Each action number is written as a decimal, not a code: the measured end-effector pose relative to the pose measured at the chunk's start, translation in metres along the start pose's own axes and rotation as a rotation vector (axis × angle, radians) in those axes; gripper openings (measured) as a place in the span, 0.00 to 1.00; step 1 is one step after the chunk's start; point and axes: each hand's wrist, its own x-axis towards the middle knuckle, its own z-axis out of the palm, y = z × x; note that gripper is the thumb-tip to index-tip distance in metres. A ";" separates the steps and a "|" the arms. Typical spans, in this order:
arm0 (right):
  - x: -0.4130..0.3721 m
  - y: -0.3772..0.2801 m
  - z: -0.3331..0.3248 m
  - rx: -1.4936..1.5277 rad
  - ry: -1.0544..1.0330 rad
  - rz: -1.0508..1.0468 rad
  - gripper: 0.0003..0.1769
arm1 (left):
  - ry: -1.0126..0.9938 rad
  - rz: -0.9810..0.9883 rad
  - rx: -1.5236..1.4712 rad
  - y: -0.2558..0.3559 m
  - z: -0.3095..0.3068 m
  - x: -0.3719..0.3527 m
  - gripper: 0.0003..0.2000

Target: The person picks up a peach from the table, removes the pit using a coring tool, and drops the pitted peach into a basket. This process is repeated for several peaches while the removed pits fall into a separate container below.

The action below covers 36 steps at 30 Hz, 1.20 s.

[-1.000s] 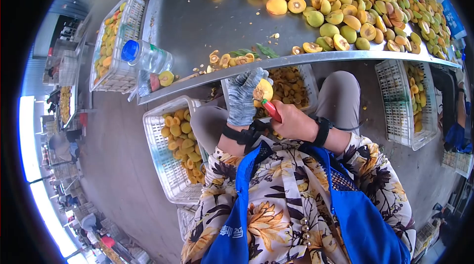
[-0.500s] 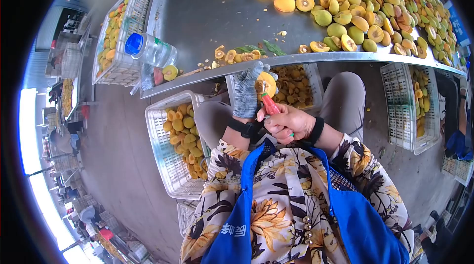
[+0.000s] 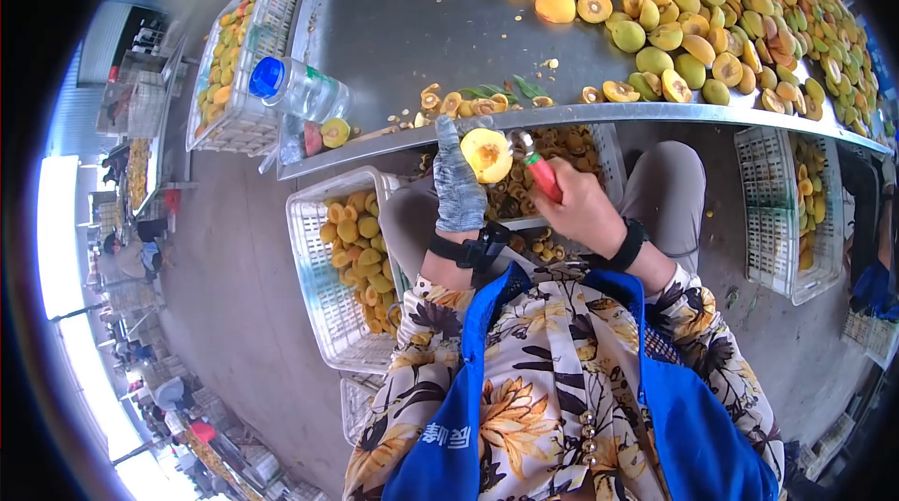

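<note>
My left hand (image 3: pixel 457 184), in a grey knitted glove, holds a yellow peach half (image 3: pixel 487 155) with its cut face turned up and a hollow in the middle. In my bare right hand (image 3: pixel 584 211) is a pitting spoon (image 3: pixel 543 176) with a red and green handle. Its metal tip points up, just right of the peach half and apart from it. Both hands are in front of the table edge, over a crate (image 3: pixel 611 164) of brownish scraps and cut pieces. Left of my knees, a white crate (image 3: pixel 314 269) holds pitted-looking peach halves.
A metal table (image 3: pixel 412 42) spans the front, with a large heap of peach halves (image 3: pixel 693 66) on its right. A water bottle (image 3: pixel 314 94) lies near its left corner. More crates stand at left (image 3: pixel 245 117) and right (image 3: pixel 770 211). Other people are at far left.
The spoon has come out of the peach half and moved right with my right hand. The peach half's hollowed cut face now shows. The view has shifted slightly.
</note>
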 end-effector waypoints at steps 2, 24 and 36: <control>-0.001 0.003 0.007 -0.044 0.010 -0.055 0.14 | -0.038 0.004 0.010 -0.001 0.003 -0.002 0.25; -0.003 -0.025 -0.024 0.539 -0.862 0.435 0.11 | -0.169 -0.062 -0.151 -0.009 0.010 -0.001 0.27; -0.014 0.017 -0.020 -0.159 -0.184 -0.068 0.13 | 0.213 0.485 0.173 0.012 -0.087 0.018 0.22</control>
